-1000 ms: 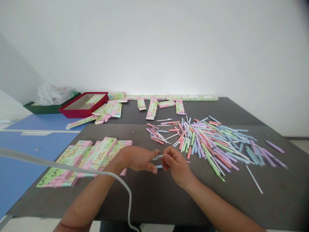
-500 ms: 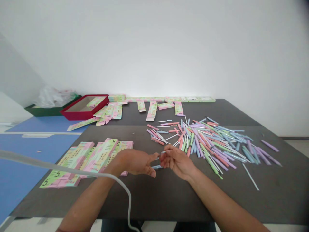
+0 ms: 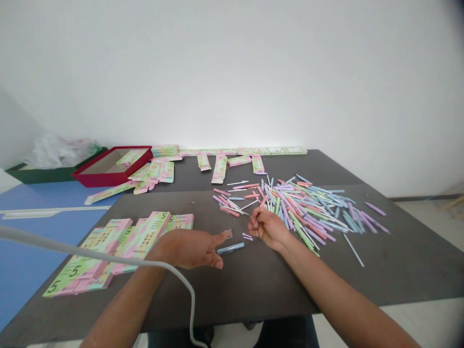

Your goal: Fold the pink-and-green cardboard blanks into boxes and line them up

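Note:
My left hand (image 3: pixel 195 247) hovers over the near middle of the table, thumb and index finger spread apart. By its index fingertip shows a small clear piece (image 3: pixel 229 234); whether the hand holds it I cannot tell. A light blue pen barrel (image 3: pixel 232 248) lies just right of the thumb. Beside it rest small purple pieces (image 3: pixel 247 236). My right hand (image 3: pixel 267 229) is closed in a pinch at the near left edge of a heap of coloured pen parts (image 3: pixel 300 208). A tiny pale bit shows among its fingers, too small to name.
Printed pink and green boxes (image 3: pixel 145 239) lie at left. More flat boxes (image 3: pixel 219 169) and a row of boxes (image 3: pixel 246 151) are at the back. A red tray (image 3: pixel 97 180) and a green tray (image 3: pixel 39 175) stand back left. A grey cable (image 3: pixel 119 256) crosses in front.
My hands have moved apart, the right one going forward and away from the left. The blue barrel and purple pieces between them now show. The whole view has shifted slightly.

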`<state>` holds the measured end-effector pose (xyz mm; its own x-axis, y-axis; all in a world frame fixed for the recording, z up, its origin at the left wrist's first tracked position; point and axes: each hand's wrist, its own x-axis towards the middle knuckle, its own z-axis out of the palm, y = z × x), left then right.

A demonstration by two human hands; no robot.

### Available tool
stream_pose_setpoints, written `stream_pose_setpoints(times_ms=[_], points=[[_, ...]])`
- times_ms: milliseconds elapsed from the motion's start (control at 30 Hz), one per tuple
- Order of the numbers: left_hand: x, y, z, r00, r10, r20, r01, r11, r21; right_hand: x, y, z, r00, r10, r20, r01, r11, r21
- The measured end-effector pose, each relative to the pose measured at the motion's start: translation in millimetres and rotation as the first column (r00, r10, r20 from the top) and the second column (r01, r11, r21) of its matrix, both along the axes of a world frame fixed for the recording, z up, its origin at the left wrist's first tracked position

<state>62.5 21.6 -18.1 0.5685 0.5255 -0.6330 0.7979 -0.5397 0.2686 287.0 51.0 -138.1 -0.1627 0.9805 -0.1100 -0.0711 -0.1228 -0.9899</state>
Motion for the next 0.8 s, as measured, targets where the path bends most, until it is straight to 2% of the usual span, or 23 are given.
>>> stream_pose_setpoints(times_ms=[100,167,200,233,267,300,367,400,533,633,733,800], points=[[-8.1,-2.9,-7.4,0.999,0.025,0.021,-0.024,1.000,-0.010,0.3,-4.2,-0.4,0.983,-0.024,0.184,0.002,0.993,0.117],[-13.3,-5.0,-13.1,0.999,0.038,0.015,-0.038,0.999,-0.012,0.3,-12.0,1.7,0.950,0.003,0.311,-0.063,0.982,0.181],[-15.7,-6.1,-15.8,0.999,0.038,0.017,-0.037,0.999,-0.019,-0.6,-17.2,2.9,0.910,0.033,0.413,-0.130,0.969,0.209],[-17.7,-7.2,-18.3,0.999,0.037,0.026,-0.037,0.999,-0.031,-2.2,-22.8,3.8,0.841,0.065,0.537,-0.217,0.950,0.225],[-19.4,-8.3,-20.3,0.999,0.039,0.037,-0.037,0.998,-0.044,-4.6,-28.3,4.2,0.732,0.088,0.676,-0.319,0.921,0.224],[-20.6,-9.4,-21.8,0.998,0.041,0.046,-0.039,0.998,-0.058,-7.7,-33.3,4.0,0.565,0.097,0.819,-0.436,0.878,0.197],[-22.1,-11.7,-23.2,0.997,0.049,0.053,-0.045,0.996,-0.074,-14.7,-40.5,2.6,0.315,0.083,0.945,-0.567,0.815,0.118],[-22.5,-12.8,-23.2,0.997,0.053,0.056,-0.049,0.996,-0.074,-17.9,-42.5,2.0,0.247,0.077,0.966,-0.597,0.797,0.089],[-23.1,-16.8,-20.9,0.998,0.055,0.029,-0.053,0.998,-0.044,-20.7,-41.7,8.4,0.178,0.066,0.982,-0.646,0.760,0.066],[-24.0,-18.2,-18.7,0.998,0.064,-0.007,-0.064,0.998,-0.011,-12.5,-39.2,22.5,0.189,0.066,0.980,-0.686,0.723,0.083],[-22.8,-17.8,-15.2,0.999,0.033,-0.002,-0.033,0.999,-0.007,-3.3,-39.6,37.0,0.193,0.125,0.973,-0.743,0.667,0.061],[-19.0,-16.9,-11.7,1.000,0.007,-0.016,-0.007,0.999,0.043,-0.6,-42.1,45.4,0.177,0.166,0.970,-0.780,0.624,0.035]])
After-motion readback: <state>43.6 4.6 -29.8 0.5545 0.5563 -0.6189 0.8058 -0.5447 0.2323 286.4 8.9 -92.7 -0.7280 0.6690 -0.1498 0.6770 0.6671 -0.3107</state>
